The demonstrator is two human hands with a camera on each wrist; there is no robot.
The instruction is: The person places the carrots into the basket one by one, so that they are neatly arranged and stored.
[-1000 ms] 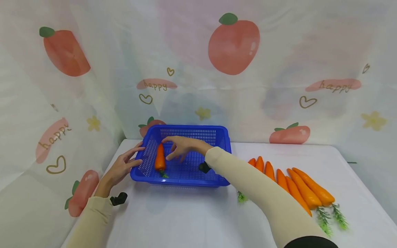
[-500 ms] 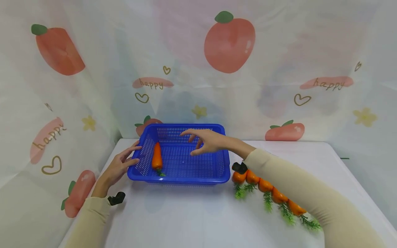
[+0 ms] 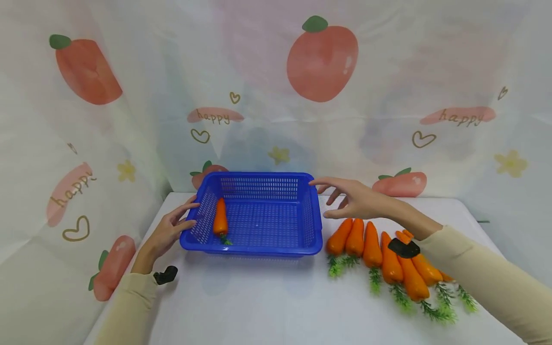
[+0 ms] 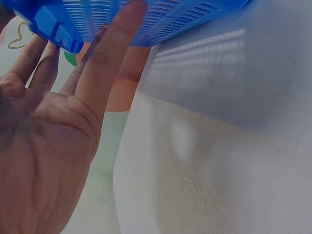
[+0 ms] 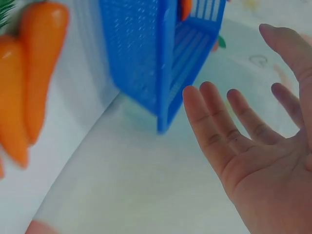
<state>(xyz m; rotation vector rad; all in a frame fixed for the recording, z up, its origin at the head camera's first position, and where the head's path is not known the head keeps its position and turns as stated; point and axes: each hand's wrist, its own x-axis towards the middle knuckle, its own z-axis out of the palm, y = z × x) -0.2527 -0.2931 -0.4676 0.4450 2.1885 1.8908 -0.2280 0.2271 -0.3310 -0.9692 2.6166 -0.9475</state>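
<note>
A blue plastic basket (image 3: 258,250) stands on the table, with one orange carrot (image 3: 220,218) lying in its left part, green top toward me. My left hand (image 3: 163,235) touches the basket's left rim; in the left wrist view its fingers (image 4: 100,66) look fairly straight against the blue wall. Just beyond the right rim hovers my right hand (image 3: 355,199), fingers spread and holding nothing. The right wrist view shows that palm (image 5: 273,175) beside the basket's side. Below it, a row of several carrots (image 3: 372,247) lies on the table, partly hidden by the right forearm.
A white cloth covers the table (image 3: 267,302). Behind it hangs a curtain (image 3: 258,72) printed with fruit and hearts, close to the basket's back. Leafy green tops (image 3: 401,297) of the carrots point toward the table's front.
My right hand has left the carrot in the basket and moved right, over the right rim to above the carrot row. The left hand stays at the left rim.
</note>
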